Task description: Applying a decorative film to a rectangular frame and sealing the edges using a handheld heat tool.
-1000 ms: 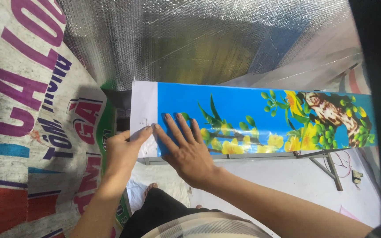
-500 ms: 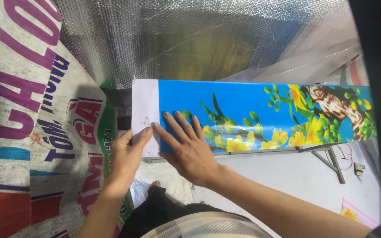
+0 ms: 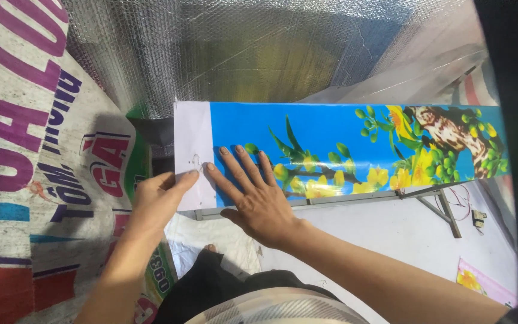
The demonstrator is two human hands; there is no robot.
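A long printed banner (image 3: 343, 144) lies across a metal frame, blue with yellow flowers, green leaves and a brown branch, and with a white margin at its left end. My right hand (image 3: 253, 195) rests flat on the banner near that end, fingers spread. My left hand (image 3: 157, 201) sits just beside it, its fingertips touching the lower corner of the white margin. Neither hand grips anything.
Silver bubble-foil sheeting (image 3: 259, 54) fills the area behind the banner. A woven printed sack (image 3: 37, 162) covers the left side. A thin metal frame (image 3: 427, 201) runs under the banner over a white surface. A small flowered print (image 3: 481, 285) lies at lower right.
The view has shifted slightly, so the banner sits a little higher and further right in frame. Both hands keep their place at the banner's left end.
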